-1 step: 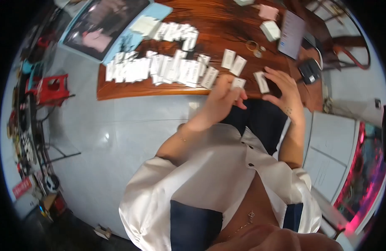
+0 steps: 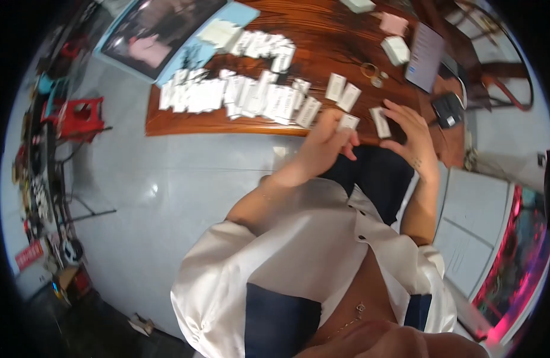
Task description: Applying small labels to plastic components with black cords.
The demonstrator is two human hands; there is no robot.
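My left hand (image 2: 321, 148) is closed at the table's front edge, pinching a small white printed card (image 2: 348, 123) between its fingers. To its right, my right hand (image 2: 413, 138) is open, thumb and fingers spread. Beside its fingertips a narrow white card (image 2: 380, 122) lies on the wooden table (image 2: 340, 45); whether they touch is unclear. Just beyond my left hand are two white cards, one on the left (image 2: 335, 88) and one on the right (image 2: 349, 96). A long overlapping row of white cards (image 2: 245, 98) with dark strands among them stretches leftward.
A light blue tray (image 2: 242, 15) with dark contents and a pale stack of cards (image 2: 220, 36) lie at the far left. On the right are a phone-like slab (image 2: 425, 56), a black box (image 2: 447, 110), a white block (image 2: 395, 51) and a gold ring (image 2: 368, 70). A red stool (image 2: 78, 117) stands left.
The whole view has shifted slightly, so the table and its contents appear a little further right. Both hands keep the same pose, and the left still pinches its card.
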